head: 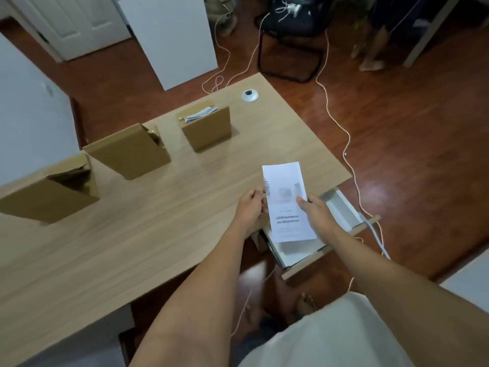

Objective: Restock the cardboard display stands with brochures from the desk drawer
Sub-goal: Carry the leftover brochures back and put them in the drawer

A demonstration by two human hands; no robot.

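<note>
A white brochure with dark printed text hangs over the desk's near right edge. My right hand grips its right edge, thumb on top. My left hand pinches its left edge. Below them the desk drawer stands pulled out, white inside. Three cardboard display stands sit on the desk: the far one holds several papers, while the middle one and the near left one show only dark openings.
The wooden desk has a round cable grommet at its far end. A white cable trails over the red-brown floor on the right. A black chair and a white cabinet stand beyond the desk.
</note>
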